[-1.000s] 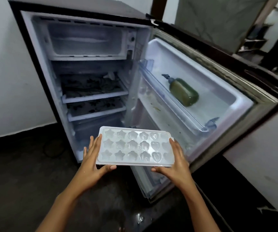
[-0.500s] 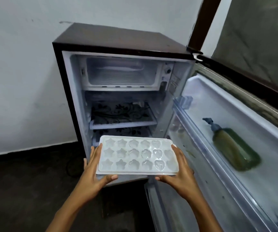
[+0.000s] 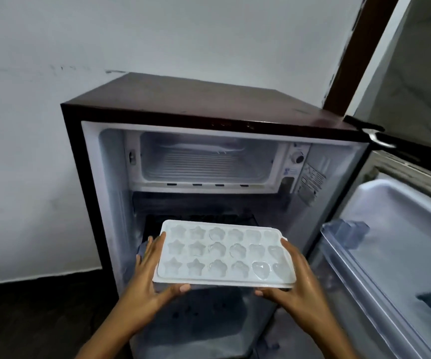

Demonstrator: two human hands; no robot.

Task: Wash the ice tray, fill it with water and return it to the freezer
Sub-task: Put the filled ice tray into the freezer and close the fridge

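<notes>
A white ice tray (image 3: 224,253) with star, flower and heart moulds holding water stays level in front of the open fridge. My left hand (image 3: 148,278) grips its left end, thumb under the front edge. My right hand (image 3: 297,283) grips its right end the same way. The freezer compartment (image 3: 206,159) at the top of the fridge stands open above and behind the tray, with a ribbed floor and nothing clearly inside.
The small dark fridge (image 3: 183,99) stands against a white wall. Its door (image 3: 401,229) hangs open to the right, with a clear shelf rail and a bottle partly in view at the lower right. Dark floor lies to the left.
My view has tilted up, so the fridge sits lower and larger in frame. The tray has come nearer the fridge opening, still held level by both hands.
</notes>
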